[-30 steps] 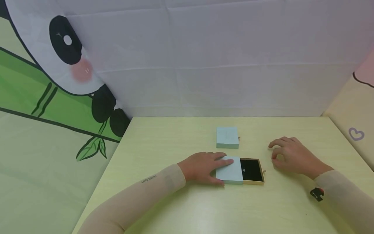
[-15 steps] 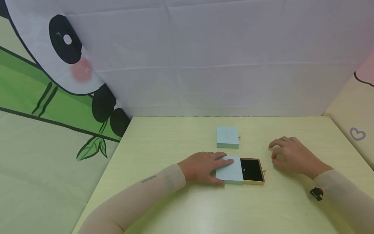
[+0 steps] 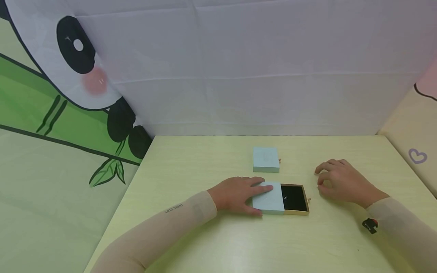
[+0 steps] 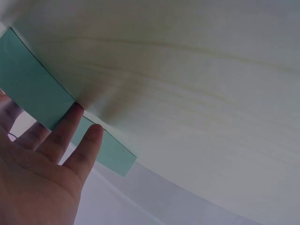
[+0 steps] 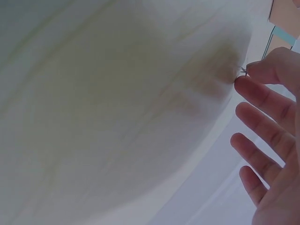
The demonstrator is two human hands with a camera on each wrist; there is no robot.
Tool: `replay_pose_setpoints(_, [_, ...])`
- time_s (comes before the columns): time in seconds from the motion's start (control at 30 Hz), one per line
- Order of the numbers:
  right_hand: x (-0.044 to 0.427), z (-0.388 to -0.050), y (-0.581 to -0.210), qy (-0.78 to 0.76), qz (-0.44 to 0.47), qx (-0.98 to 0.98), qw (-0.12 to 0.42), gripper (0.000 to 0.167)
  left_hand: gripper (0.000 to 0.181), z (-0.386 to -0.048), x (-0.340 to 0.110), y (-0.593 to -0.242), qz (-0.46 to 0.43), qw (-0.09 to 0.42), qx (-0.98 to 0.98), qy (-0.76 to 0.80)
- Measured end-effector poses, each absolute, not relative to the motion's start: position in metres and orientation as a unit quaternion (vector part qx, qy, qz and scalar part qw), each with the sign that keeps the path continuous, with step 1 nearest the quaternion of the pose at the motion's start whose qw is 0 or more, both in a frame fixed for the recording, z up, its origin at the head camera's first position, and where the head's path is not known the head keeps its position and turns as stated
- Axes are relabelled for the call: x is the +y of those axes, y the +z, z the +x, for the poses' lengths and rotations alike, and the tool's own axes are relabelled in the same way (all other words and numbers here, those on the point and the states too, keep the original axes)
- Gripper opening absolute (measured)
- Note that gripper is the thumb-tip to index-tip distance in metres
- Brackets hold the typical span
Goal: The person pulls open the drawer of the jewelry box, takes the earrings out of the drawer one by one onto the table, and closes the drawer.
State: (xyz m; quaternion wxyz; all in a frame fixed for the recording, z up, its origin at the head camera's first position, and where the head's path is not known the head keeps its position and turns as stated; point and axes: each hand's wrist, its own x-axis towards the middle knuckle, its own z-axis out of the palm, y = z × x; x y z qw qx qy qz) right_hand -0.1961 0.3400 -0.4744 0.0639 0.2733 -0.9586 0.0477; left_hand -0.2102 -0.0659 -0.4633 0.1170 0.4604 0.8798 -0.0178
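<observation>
A pale blue slide-out box (image 3: 269, 204) lies near the middle of the table. Its black-lined drawer (image 3: 297, 197) is pulled out to the right, and a tiny silver star (image 3: 285, 198) sits on the lining. My left hand (image 3: 239, 195) holds the blue sleeve, thumb along the near edge, index finger on top; two fingertips touch its teal side (image 4: 30, 72) in the left wrist view. To the right of the drawer, my right hand (image 3: 345, 184) pinches a small star-shaped earring (image 5: 243, 70) between thumb and index finger, other fingers spread.
A second pale blue box (image 3: 266, 159), closed, with a small pull tab on its right, lies behind the first. The light wooden table (image 3: 198, 159) meets a white cloth (image 3: 239, 106) at the back. Printed cloths hang on both sides.
</observation>
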Motion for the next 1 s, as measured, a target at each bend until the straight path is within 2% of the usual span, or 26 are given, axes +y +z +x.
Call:
replay_pose_setpoints(0.5, [0.336, -0.194, -0.462, 0.053, 0.272, -0.959, 0.067, 0.009, 0.091, -0.210, -0.065, -0.464, 0.456, 0.118, 0.882, -0.013])
replay_pose_setpoints(1.0, [0.279, -0.184, -0.441, 0.073, 0.343, -0.933, 0.085, 0.015, 0.091, -0.211, -0.066, -0.466, 0.462, 0.110, 0.880, -0.009])
